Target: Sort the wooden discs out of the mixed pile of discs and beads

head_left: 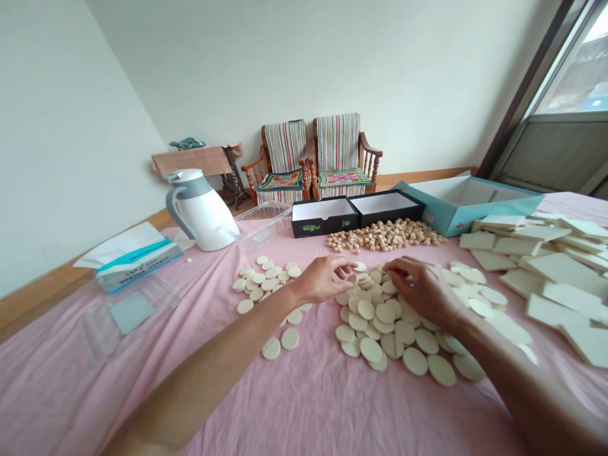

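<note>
My left hand (327, 278) reaches over the left edge of a heap of pale round discs (375, 313), its fingers loosely curled. A single pale disc (360, 267) shows at its fingertips, apparently pinched there. Over the right part of the same heap is my right hand (420, 285), thumb and fingers drawn together and pointing down at the discs. What lies between those fingertips is hidden. To the left, a smaller scatter of similar discs (259, 278) lies on the pink cloth (294, 405), partly behind my left forearm.
Small round wooden pieces (384, 235) are heaped before two black boxes (325, 225). A turquoise box (475, 206) and stacked pale square boards (560, 272) stand right. On the left are a white-grey jug (204, 218), a tissue pack (137, 259) and clear plastic trays (266, 225).
</note>
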Demonstrator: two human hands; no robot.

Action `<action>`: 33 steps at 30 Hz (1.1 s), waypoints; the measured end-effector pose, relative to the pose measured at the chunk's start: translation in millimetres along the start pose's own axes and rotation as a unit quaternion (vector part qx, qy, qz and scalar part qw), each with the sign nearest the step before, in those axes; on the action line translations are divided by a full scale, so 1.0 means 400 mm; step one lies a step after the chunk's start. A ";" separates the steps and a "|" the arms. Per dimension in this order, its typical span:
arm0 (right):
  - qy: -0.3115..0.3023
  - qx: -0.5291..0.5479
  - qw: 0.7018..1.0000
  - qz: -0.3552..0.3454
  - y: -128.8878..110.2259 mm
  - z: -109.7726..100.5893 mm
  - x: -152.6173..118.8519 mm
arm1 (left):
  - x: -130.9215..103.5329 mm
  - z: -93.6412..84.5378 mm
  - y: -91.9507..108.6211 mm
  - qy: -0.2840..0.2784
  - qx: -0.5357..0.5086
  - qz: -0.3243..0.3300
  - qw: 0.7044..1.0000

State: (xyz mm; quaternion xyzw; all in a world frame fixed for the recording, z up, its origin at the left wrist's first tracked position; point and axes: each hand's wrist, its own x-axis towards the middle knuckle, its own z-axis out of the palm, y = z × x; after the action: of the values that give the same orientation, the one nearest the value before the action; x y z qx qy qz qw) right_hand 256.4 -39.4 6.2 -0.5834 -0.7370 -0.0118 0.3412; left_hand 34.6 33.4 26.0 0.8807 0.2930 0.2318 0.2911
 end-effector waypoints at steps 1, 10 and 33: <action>0.001 0.001 1.000 0.001 0.000 0.000 0.000 | 0.000 -0.001 -0.003 0.017 -0.001 0.001 1.000; 0.019 -0.010 0.999 0.026 0.015 0.010 -0.002 | -0.055 -0.161 -0.164 -0.015 0.201 -0.149 0.968; 0.044 -0.010 0.998 0.036 0.026 0.009 0.000 | -0.007 -0.034 -0.009 -0.002 0.037 -0.003 0.999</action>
State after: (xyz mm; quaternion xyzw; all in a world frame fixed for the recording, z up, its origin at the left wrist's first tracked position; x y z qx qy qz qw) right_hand 263.7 -34.6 -0.5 -0.6116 -0.6998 -0.0330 0.3675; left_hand 23.4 39.2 32.9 0.8906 0.3035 0.2178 0.2593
